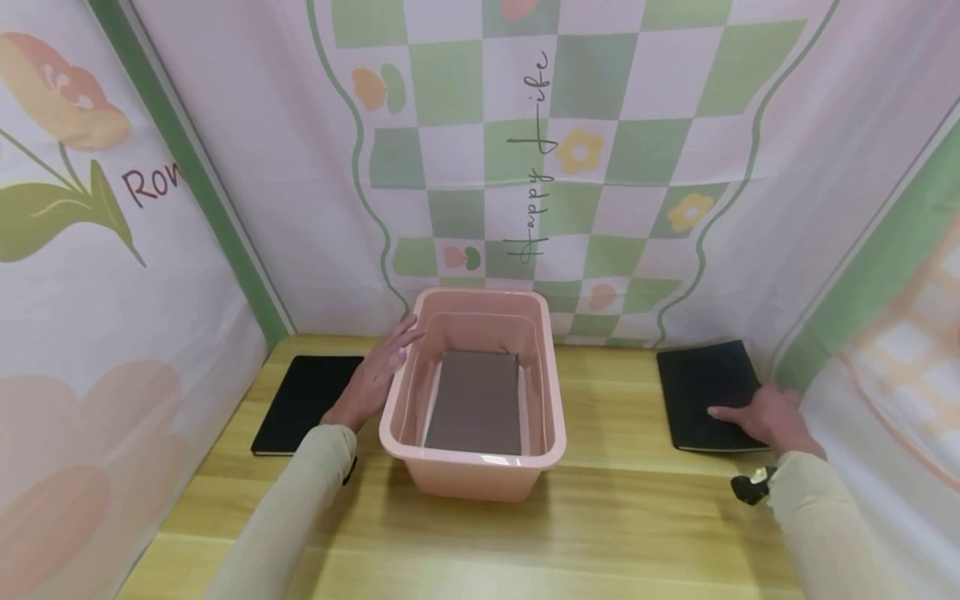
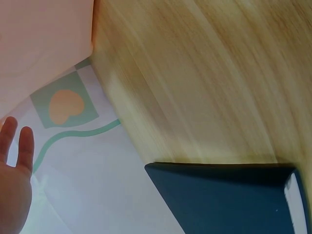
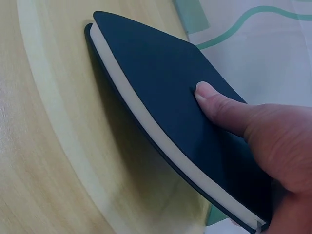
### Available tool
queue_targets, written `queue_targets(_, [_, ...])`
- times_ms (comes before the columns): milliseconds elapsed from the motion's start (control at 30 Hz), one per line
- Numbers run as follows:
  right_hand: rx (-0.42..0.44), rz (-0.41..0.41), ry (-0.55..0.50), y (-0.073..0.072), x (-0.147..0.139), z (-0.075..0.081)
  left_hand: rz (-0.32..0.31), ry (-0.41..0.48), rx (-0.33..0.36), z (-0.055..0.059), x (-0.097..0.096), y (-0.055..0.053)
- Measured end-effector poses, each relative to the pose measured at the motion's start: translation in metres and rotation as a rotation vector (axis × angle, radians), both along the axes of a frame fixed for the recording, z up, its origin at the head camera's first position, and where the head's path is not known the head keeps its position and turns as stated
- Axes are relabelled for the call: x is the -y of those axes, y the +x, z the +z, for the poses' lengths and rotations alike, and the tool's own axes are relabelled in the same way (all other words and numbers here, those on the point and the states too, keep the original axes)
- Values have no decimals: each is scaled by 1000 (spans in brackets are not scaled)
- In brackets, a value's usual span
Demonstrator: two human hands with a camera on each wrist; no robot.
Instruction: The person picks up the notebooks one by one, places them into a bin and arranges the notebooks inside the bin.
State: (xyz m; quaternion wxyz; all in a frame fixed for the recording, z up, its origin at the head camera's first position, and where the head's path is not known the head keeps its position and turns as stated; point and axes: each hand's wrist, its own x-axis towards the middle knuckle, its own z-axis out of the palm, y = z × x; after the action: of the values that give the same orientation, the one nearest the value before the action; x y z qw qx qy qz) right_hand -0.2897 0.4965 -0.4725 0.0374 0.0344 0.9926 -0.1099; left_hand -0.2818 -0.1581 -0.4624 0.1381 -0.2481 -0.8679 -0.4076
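My right hand [image 1: 780,421] grips a black notebook [image 1: 697,383] by its right edge, on the right of the table. In the right wrist view its thumb presses on the dark cover [image 3: 151,68] and the notebook is tilted; the other fingers are mostly hidden. My left hand [image 1: 371,379] lies with straight fingers at the left rim of a pink plastic basin [image 1: 472,482]. Inside the basin a flat grey-brown rectangular thing, like a notebook [image 1: 477,400], lies on the bottom. A second black notebook [image 1: 300,408] rests on the table under and left of my left hand.
The wooden table [image 1: 615,533] ends at a checkered, flower-printed fabric wall [image 1: 517,167] behind the basin. Fabric walls also close off the left and right sides, the right one close to my right hand.
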Motion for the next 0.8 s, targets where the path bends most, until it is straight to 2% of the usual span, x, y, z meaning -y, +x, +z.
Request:
queue_targets(400, [-48, -7, -30, -1, 5, 2, 8, -1, 15, 1, -1, 2])
queue_targets(633, [27, -29, -124, 0, 7, 7, 5, 1, 15, 1, -1, 2])
queue_targets(800, [21, -33, -149, 1, 6, 9, 5, 0, 18, 2, -1, 2])
